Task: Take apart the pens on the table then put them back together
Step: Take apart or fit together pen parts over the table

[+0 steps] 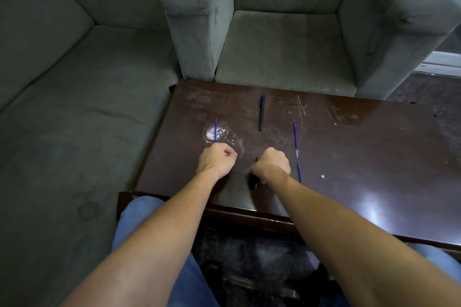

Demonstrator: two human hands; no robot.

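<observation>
My left hand (217,161) is closed around the lower end of a thin blue ink refill (215,129) that points away from me. My right hand (272,164) grips a dark pen barrel (255,183); its end pokes out below the fist and most of it is hidden. A whole dark pen (261,113) lies lengthwise at the far middle of the brown table (349,157). Right of my right hand lie a blue refill (295,138) and a second short blue piece (299,172), partly behind my wrist.
A grey sofa (74,107) runs along the table's left side, and a grey armchair (287,45) stands behind its far edge. A small pale scrap (322,176) lies on the table to the right. My knees in blue jeans sit under the near edge.
</observation>
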